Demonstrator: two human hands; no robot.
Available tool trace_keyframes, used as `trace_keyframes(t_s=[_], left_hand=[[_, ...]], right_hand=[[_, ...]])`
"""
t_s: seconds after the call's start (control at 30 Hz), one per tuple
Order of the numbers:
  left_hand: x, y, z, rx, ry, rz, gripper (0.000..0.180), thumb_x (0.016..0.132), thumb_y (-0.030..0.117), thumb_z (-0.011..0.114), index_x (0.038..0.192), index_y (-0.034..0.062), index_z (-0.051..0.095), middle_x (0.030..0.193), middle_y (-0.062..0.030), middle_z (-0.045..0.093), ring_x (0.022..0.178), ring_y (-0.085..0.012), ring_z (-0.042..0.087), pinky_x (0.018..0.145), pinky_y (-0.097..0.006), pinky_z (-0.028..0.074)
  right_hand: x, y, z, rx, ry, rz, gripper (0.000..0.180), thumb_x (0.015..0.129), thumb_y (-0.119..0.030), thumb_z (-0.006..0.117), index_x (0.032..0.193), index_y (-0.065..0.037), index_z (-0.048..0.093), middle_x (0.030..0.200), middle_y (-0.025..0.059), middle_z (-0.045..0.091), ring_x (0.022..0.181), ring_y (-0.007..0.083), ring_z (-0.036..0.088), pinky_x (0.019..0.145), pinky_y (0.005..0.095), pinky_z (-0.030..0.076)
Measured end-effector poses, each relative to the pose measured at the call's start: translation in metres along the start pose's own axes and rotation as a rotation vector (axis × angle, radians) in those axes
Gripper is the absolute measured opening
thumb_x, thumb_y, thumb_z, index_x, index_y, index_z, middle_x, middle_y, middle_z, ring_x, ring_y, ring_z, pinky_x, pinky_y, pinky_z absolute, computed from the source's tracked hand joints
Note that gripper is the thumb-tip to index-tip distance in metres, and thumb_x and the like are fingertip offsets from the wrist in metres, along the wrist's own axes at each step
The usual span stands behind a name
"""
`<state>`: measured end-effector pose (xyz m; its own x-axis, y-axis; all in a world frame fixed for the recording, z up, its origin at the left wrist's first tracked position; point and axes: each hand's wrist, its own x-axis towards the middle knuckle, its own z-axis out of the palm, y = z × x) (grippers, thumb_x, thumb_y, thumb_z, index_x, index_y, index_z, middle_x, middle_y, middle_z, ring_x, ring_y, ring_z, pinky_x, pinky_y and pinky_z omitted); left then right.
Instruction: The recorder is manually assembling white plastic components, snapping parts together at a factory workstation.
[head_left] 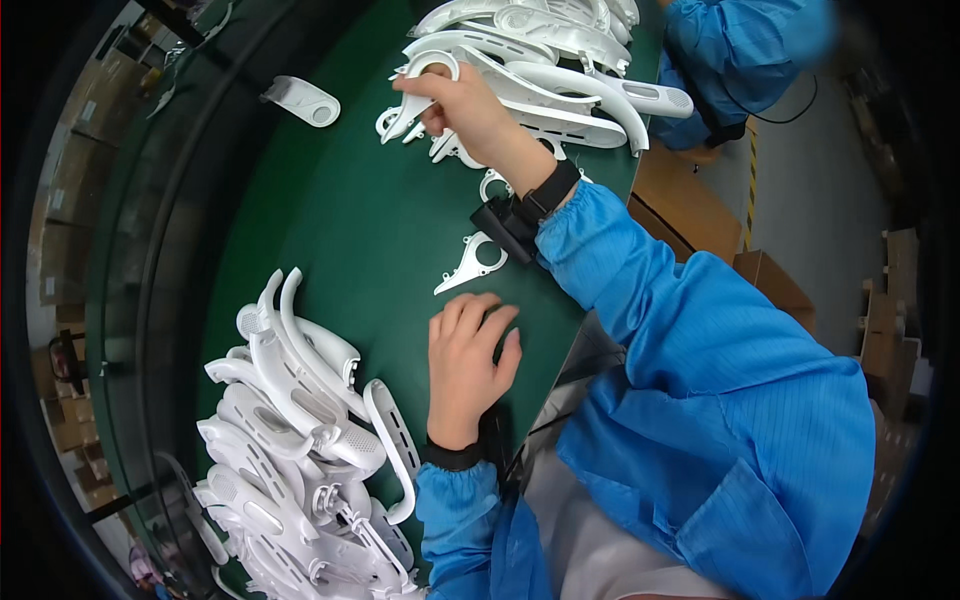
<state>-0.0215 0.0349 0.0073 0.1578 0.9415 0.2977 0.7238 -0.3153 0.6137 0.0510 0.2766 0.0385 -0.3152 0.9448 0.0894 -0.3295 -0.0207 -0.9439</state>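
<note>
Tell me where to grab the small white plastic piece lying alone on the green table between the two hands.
Take the small white piece by its narrow pointed end, coming from its lower left. That end points to bare green table, while its ringed end lies close to the black wrist device on the right arm.

on the table (340,210) a heap of curved plastic parts (300,440) lies at the near left, just left of the left hand (465,365), which rests flat on the table. a second heap of such parts (550,60) lies at the far side, right of centre. the right hand (470,110) is at that heap's near left edge, its fingers (425,85) around a ring-ended part (420,85). a small forked part (470,262) lies between the two hands. a lone flat part (303,100) lies far left, apart from both heaps. another person's sleeve (730,60) is beyond the table's right edge.
</note>
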Motion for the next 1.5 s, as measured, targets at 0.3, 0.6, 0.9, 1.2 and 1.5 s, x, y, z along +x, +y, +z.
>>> trace_keyframes(t_s=[0.3,0.6,0.9,1.2,1.5], left_hand=[[-0.025,-0.011,0.036,0.016,0.078,-0.160,0.029,0.076,0.021,0.066,0.099,0.0047,0.062,0.127,-0.0171,0.052,0.120,-0.0343,0.048,0.091,-0.047,0.035],[-0.021,-0.007,0.023,-0.427,0.360,-0.427,0.028,0.079,0.008,0.065,0.105,0.0020,0.057,0.102,-0.0126,0.061,0.095,-0.0317,0.058,0.085,-0.037,0.044],[-0.011,-0.008,0.014,-0.194,0.236,-0.170,0.040,0.075,0.015,0.067,0.113,0.0059,0.058,0.107,-0.0120,0.055,0.100,-0.0317,0.052,0.085,-0.040,0.040],[-0.013,-0.004,0.009,-0.136,0.205,-0.145,0.044,0.074,0.016,0.067,0.116,0.0080,0.058,0.107,-0.0107,0.052,0.098,-0.0299,0.050,0.083,-0.039,0.038],[-0.012,-0.002,0.009,-0.162,0.151,-0.187,0.044,0.074,0.015,0.068,0.116,0.0065,0.059,0.110,-0.0112,0.053,0.102,-0.0310,0.050,0.086,-0.039,0.038]], right_hand=[[-0.074,0.027,0.034,0.112,-0.476,0.146,0.016,0.083,-0.018,0.065,0.092,-0.004,0.063,0.076,-0.0001,0.061,0.052,0.0058,0.048,0.045,0.0207,0.037],[-0.078,0.026,0.057,-0.088,-0.566,0.355,0.016,0.085,-0.018,0.067,0.087,-0.003,0.060,0.065,-0.0014,0.054,0.050,0.0051,0.047,0.045,0.0206,0.038],[-0.084,0.046,0.065,-0.490,-0.644,0.037,0.018,0.080,-0.019,0.063,0.084,-0.001,0.061,0.061,0.0049,0.053,0.052,0.0143,0.047,0.050,0.0322,0.038],[-0.088,0.041,0.067,-0.584,-0.710,-0.046,0.017,0.081,-0.017,0.063,0.088,-0.001,0.063,0.061,0.0072,0.059,0.052,0.0157,0.053,0.050,0.0303,0.041],[-0.088,0.050,0.062,-0.604,-0.738,-0.066,0.018,0.082,-0.017,0.062,0.089,-0.001,0.063,0.067,0.0115,0.065,0.057,0.0218,0.061,0.054,0.0324,0.047]])
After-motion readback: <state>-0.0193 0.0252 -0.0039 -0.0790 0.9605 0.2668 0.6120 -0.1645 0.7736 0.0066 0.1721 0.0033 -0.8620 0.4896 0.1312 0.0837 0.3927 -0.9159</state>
